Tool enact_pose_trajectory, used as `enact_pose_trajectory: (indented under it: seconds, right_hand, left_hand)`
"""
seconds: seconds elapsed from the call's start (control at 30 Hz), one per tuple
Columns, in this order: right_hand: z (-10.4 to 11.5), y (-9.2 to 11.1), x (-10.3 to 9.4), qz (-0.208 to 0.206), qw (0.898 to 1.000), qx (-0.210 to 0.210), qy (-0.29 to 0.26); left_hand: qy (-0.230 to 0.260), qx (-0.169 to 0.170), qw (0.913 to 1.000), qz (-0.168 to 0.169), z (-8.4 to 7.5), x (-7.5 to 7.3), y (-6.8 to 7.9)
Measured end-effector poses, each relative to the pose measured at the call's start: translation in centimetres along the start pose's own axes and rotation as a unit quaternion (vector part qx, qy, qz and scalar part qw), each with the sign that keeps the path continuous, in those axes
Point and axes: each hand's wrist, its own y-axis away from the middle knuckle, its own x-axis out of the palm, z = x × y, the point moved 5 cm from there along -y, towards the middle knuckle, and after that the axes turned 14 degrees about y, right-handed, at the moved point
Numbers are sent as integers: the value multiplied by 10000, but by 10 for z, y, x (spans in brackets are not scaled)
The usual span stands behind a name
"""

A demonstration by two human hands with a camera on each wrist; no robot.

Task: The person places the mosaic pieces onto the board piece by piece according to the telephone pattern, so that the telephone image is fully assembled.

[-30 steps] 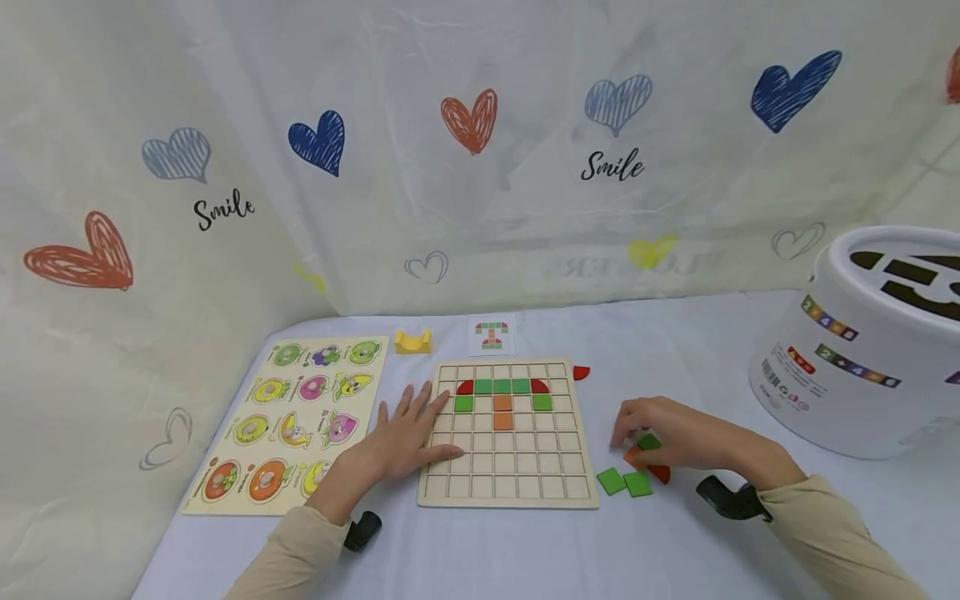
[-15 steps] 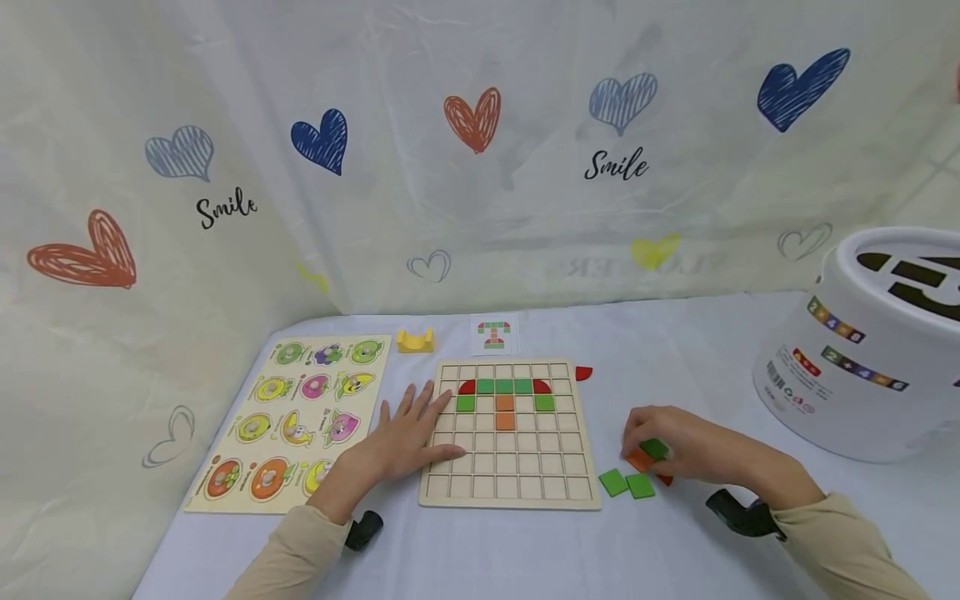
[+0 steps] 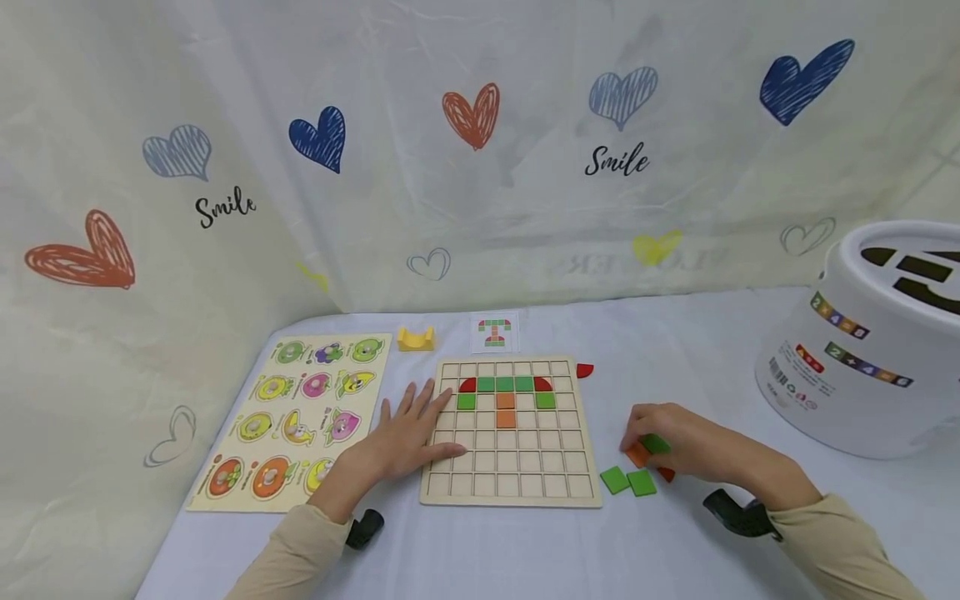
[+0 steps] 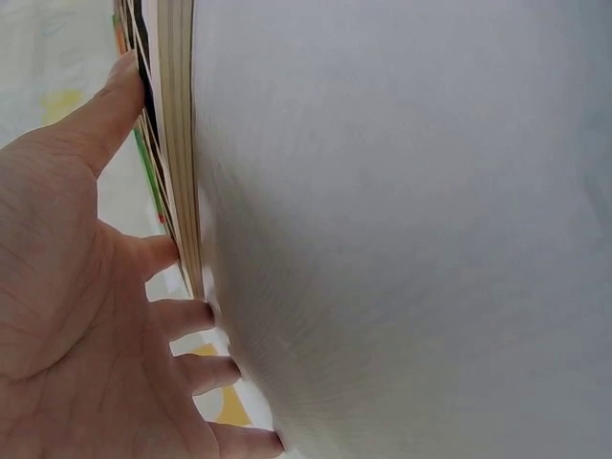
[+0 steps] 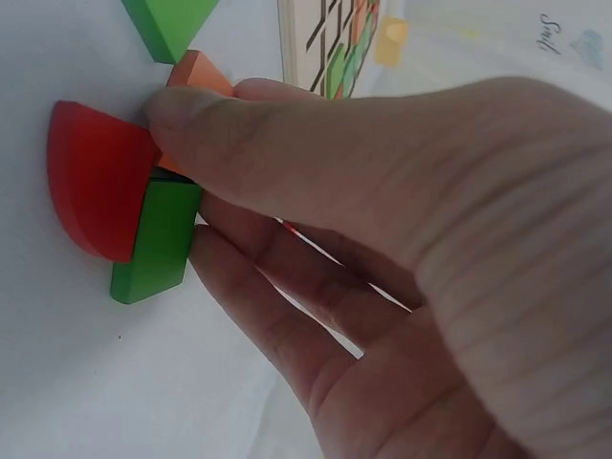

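My left hand rests with spread fingers on the left edge of the gridded wooden board. Red, green and orange pieces form a pattern in the board's upper half, with an orange square lowest in the middle column. To the right of the board, my right hand pinches an orange tile between thumb and fingers, low over the table. Touching or close to it lie a green tile and a red quarter-round piece. Two green tiles lie just left of that hand.
A fruit puzzle board lies at the left. Behind the gridded board are a yellow block and a pattern card. Another red quarter-round piece lies by its upper right corner. A white bucket stands at right.
My right hand has shifted slightly right and its thumb and fingers have closed on the orange tile. The left hand stays on the board.
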Motion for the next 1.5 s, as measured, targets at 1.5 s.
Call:
enact_pose_trajectory:
  seconds: [1.5]
  right_hand:
    - [19,-24,-25,-919,9907,-948,-328]
  left_hand:
    - [8,18,10000,-67,3,0,-1]
